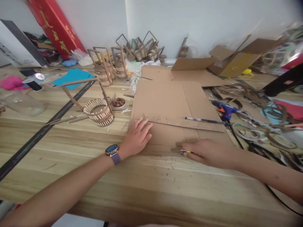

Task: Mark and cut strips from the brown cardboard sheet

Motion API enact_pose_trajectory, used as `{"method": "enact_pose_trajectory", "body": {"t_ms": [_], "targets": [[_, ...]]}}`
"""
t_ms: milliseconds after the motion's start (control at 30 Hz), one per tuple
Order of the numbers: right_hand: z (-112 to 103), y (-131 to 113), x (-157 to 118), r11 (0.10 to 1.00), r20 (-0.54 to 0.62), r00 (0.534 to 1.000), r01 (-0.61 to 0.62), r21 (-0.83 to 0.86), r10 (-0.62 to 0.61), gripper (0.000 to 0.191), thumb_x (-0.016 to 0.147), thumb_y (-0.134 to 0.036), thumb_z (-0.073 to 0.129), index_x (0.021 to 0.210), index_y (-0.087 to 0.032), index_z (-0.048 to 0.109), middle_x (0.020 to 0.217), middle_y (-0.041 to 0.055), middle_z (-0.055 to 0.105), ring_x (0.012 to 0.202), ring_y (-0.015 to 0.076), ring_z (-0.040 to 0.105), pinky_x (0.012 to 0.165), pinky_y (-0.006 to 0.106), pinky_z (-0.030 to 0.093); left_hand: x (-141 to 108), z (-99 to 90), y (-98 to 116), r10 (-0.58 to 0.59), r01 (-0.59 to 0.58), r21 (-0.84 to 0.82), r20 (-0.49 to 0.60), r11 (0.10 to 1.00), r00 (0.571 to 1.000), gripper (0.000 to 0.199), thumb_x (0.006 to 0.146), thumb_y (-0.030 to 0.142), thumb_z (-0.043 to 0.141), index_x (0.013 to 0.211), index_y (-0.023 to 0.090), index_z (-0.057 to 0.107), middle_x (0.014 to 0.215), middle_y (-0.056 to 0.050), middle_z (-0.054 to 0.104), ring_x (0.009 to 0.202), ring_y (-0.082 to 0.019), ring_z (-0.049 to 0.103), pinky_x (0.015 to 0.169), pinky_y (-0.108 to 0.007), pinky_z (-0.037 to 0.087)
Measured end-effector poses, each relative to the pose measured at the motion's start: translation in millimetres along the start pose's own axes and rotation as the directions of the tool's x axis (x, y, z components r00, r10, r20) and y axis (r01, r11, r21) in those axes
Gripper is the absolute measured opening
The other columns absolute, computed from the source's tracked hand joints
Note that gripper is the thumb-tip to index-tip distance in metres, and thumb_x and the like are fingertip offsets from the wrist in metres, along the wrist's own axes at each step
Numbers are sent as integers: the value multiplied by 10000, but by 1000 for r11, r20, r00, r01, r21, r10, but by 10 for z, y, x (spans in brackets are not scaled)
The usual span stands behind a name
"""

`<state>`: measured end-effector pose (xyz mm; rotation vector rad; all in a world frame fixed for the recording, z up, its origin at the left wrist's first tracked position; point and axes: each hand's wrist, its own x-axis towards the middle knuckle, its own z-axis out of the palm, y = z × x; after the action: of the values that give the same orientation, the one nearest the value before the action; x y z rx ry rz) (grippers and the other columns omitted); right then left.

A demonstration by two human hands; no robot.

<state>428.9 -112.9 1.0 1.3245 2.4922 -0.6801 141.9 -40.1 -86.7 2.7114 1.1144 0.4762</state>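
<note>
- Left forearm (66, 184) slants up from the lower left corner.
- Left hand (137, 138) lies palm down near the centre, fingers spread.
- Right forearm (262, 171) enters from the lower right edge.
- Right hand (201, 153), right of centre, has curled fingers.

The basket (100, 118) stands left of the cardboard (165, 97), the glue gun (226, 110) right.

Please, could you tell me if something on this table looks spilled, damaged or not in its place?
Small dark crumbs lie scattered on the table in front of the cardboard, like a little spill. Beside the blue glue gun, brown strips lie in a loose tangle, which looks untidy. I see no clear damage.
</note>
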Motion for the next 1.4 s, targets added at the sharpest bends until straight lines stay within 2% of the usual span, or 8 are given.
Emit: {"method": "enact_pose_trajectory", "body": {"t_ms": [100, 200, 400, 767, 867, 1000, 1200, 1400], "targets": [[-7, -251, 232, 997, -31, 1000, 2, -78, -4, 251, 1031, -303, 403, 961, -205, 624, 775, 20, 690, 677, 178, 642, 571, 270, 328, 12, -5, -12, -3, 2, -57, -12, 998, 1000, 502, 1081, 384, 265, 1475, 140, 458, 1580, -167, 418, 1499, -296, 325, 1222, -543, 314], [-48, -502, 514, 977, -32, 999, 29, -209, -37, 247, 1033, -316, 430, 971, -204, 642, 778, 26, 719, 680, 182, 655, 534, 278, 265, 15, -55, -86, 70, -69, -66, 14, 995, 997, 450, 1076, 313, 290, 1435, 138, 498, 1572, -163, 431, 1469, -261, 385, 1205, -492, 366], [-165, -771, 778, 940, 22, 999, 53, -338, -48, 267, 1041, -289, 428, 996, -196, 673, 780, 44, 745, 623, 177, 659, 496, 298, 235, -9, -122, -123, 159, -160, 21, 14, 987, 987, 457, 1077, 281, 277, 1410, 85, 521, 1545, -189, 461, 1450, -285, 408, 1197, -488, 383], [-152, -835, 798, 910, 58, 998, 59, -411, -38, 240, 1015, -223, 451, 1019, -201, 690, 731, 49, 748, 583, 202, 677, 492, 281, 365, -10, -69, -111, 164, -163, 61, -15, 985, 986, 447, 1077, 298, 279, 1392, 105, 529, 1528, -192, 475, 1435, -289, 427, 1177, -502, 413], [-185, -882, 808, 903, 74, 996, 76, -423, -49, 210, 980, -138, 486, 1029, -181, 686, 741, 60, 748, 603, 214, 697, 505, 283, 405, -10, -68, -99, 165, -164, 76, -5, 984, 986, 467, 1076, 299, 274, 1394, 70, 528, 1531, -221, 459, 1437, -308, 421, 1180, -502, 401], [-208, -906, 837, 893, 130, 991, 97, -439, -44, 245, 869, -25, 578, 1050, -153, 682, 728, 71, 742, 599, 234, 711, 473, 272, 387, -11, -76, -92, 152, -152, 87, 5, 985, 988, 466, 1073, 305, 292, 1400, 70, 525, 1545, -231, 436, 1441, -314, 416, 1184, -500, 386], [-136, -834, 810, 899, 35, 998, 68, -433, -59, 194, 989, -190, 498, 1009, -190, 691, 660, 54, 717, 572, 220, 688, 472, 275, 325, -12, -90, -88, 142, -142, 90, 1, 986, 990, 447, 1072, 314, 303, 1393, 102, 531, 1546, -208, 443, 1443, -304, 417, 1180, -487, 392], [-119, -834, 815, 898, 43, 999, 42, -437, -26, 217, 1016, -242, 476, 1015, -205, 690, 688, 35, 722, 610, 204, 700, 471, 288, 257, -9, -83, -88, 150, -149, 78, -12, 986, 989, 452, 1072, 307, 309, 1387, 75, 534, 1538, -226, 444, 1432, -321, 424, 1171, -495, 400]]}}
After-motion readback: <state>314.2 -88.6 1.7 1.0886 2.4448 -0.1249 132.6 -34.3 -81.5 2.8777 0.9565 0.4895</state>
